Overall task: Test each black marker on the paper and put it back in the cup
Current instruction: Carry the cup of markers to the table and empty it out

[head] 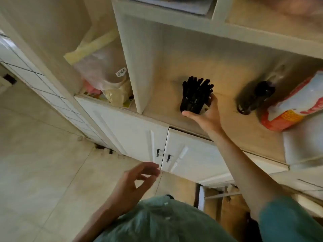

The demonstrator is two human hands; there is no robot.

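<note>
Black markers point(197, 88) stand bunched in a black cup point(191, 106) on the wooden surface point(227, 130) of an open cabinet niche. Your right hand point(208, 114) reaches to the cup; its thumb lies at the cup's base and its fingers point(212, 100) curve around the right side, touching or nearly touching, I cannot tell which. Your left hand point(138, 182) hangs below the cup, fingers apart and loosely bent, holding nothing. No paper is visible, so I judge that testing has not begun and every marker is left. Right of the cup lie a dark blurred object point(253, 96) and an orange-white bag point(293, 103); below it are white cabinet doors point(174, 154) and a tiled floor point(35, 172).
</note>
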